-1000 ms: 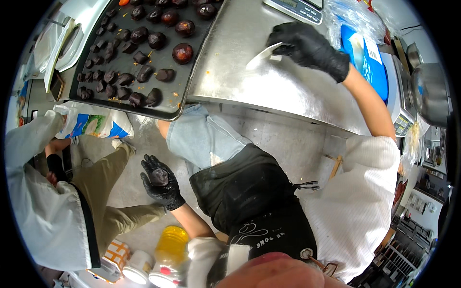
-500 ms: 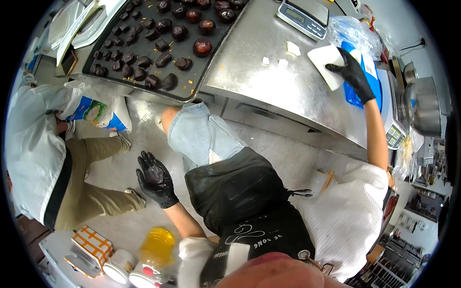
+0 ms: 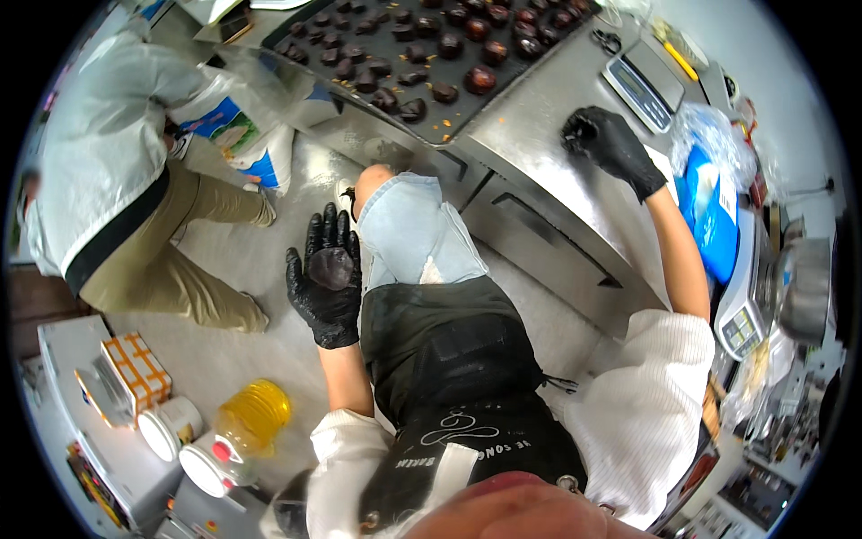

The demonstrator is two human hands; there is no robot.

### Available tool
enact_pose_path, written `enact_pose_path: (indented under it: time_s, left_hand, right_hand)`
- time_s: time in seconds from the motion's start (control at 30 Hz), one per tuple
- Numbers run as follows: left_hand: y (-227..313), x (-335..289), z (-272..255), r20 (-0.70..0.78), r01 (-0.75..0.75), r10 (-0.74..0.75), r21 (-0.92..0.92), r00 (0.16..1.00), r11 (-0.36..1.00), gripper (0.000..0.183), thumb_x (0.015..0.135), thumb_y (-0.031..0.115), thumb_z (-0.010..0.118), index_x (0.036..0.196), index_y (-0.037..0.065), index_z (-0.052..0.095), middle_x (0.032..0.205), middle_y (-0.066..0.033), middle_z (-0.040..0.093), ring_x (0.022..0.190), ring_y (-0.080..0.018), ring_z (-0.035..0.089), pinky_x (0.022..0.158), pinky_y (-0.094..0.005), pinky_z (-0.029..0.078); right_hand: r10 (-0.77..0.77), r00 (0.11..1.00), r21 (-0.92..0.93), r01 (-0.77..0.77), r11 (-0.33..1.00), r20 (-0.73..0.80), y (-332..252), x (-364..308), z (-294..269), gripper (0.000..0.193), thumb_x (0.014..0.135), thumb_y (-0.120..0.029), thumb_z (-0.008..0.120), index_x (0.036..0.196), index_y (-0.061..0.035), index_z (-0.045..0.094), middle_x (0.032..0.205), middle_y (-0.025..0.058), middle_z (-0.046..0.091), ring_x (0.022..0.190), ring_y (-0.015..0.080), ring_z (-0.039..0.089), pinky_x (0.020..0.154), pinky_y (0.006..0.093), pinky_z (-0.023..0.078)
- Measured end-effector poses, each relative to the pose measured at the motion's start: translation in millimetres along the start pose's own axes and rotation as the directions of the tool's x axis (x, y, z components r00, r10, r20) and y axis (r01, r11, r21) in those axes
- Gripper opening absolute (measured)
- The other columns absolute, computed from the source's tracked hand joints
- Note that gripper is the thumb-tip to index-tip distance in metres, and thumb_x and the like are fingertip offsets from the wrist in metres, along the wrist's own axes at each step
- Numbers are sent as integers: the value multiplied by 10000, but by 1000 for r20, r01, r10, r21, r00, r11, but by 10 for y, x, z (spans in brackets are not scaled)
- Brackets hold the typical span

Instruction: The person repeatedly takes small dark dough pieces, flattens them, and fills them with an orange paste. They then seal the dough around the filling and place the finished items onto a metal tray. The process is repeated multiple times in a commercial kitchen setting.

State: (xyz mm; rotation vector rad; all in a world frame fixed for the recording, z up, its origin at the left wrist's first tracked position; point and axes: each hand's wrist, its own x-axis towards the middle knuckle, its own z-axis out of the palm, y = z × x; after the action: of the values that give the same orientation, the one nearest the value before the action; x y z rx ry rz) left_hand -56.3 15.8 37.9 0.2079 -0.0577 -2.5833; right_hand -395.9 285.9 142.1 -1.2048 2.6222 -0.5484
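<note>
My left hand [image 3: 325, 280], black-gloved, lies palm up with its fingers stretched out. A flattened, round disc of dark purplish paste [image 3: 330, 269] rests on that palm. Over the steel worktop [image 3: 530, 123], my right hand [image 3: 614, 148], also black-gloved, has its fingers curled together. What they hold, if anything, is hidden. Part of a white block [image 3: 660, 163] shows beside the right wrist. Beyond the worktop's left part, a dark baking tray [image 3: 449, 133] carries several dark round balls [image 3: 479, 79] and several smaller dark lumps [image 3: 365, 80].
A digital scale [image 3: 639, 90] stands beyond my right hand, with a blue bag [image 3: 714, 216] to its right. Another person [image 3: 135, 171] stands at my left near a large printed sack [image 3: 238, 135]. A jug of yellow oil [image 3: 256, 415] stands low on the left.
My right hand has let go of the white block and moved left, fingers now curled over the worktop. My left hand has risen, the disc still on its palm. The view has shifted.
</note>
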Motion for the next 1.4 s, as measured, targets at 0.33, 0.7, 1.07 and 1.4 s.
enact_pose_path:
  time_s: [0.33,0.7,1.07,1.4]
  left_hand:
    - [9,-68,-19,7,10,-10,0,1000,1000,565,953,331,430,1412,19,325,1488,-178,308,1374,-314,302,1100,-442,290]
    - [149,-31,243,-27,-68,64,-156,998,985,604,961,393,412,1412,-2,337,1486,-173,319,1370,-305,314,1109,-410,278]
    - [188,419,192,-69,-65,53,-181,996,981,631,949,419,389,1391,-30,353,1462,-195,349,1359,-343,320,1121,-431,248]
    - [234,528,358,-120,-103,99,-25,988,994,535,952,328,457,1362,-12,409,1447,-188,372,1348,-306,346,1091,-426,316]
  right_hand:
    - [54,988,233,-19,972,-145,72,-23,-98,200,808,-72,702,986,-16,630,926,101,682,783,161,631,725,299,497]
    - [-62,997,266,70,961,-40,251,230,-84,198,830,23,626,1025,-3,647,949,71,673,872,131,617,791,255,479]
    - [-50,990,173,28,985,128,252,439,-97,181,788,1,640,968,-16,631,833,83,656,707,154,607,656,290,485]
    - [69,995,551,-21,834,-66,-262,631,-556,214,785,-43,739,977,-29,645,898,27,678,809,90,617,762,246,510]
